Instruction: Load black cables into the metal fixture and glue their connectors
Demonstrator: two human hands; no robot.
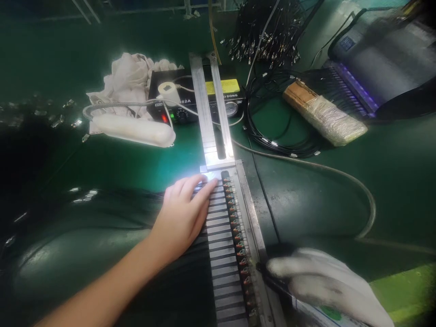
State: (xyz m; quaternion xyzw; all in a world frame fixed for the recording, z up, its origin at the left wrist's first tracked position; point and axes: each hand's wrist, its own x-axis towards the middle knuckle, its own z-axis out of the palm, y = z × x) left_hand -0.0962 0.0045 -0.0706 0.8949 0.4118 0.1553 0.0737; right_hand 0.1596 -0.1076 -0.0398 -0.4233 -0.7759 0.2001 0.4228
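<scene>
My left hand (184, 211), bare, reaches over the top end of a long slotted metal fixture (223, 236). Thumb and fingertips come close together there on a thin black cable, partly hidden by the glare. Black cables (136, 227) trail leftward from under this hand. Along the fixture's right side runs a row of small metal terminals (241, 247) with orange-red wire ends. My right hand (330, 281), in a white glove, is beside the fixture's lower right rail. Its fingers curl round a dark item that is blurred and mostly covered.
A metal frame (199, 104) extends beyond the fixture, over a black control box (187, 113). Left are a white cylinder (136, 129) and crumpled cloth (126, 77). Right are coiled black cables (252, 122), a wrapped block (327, 113) and a purple-lit machine (384, 68).
</scene>
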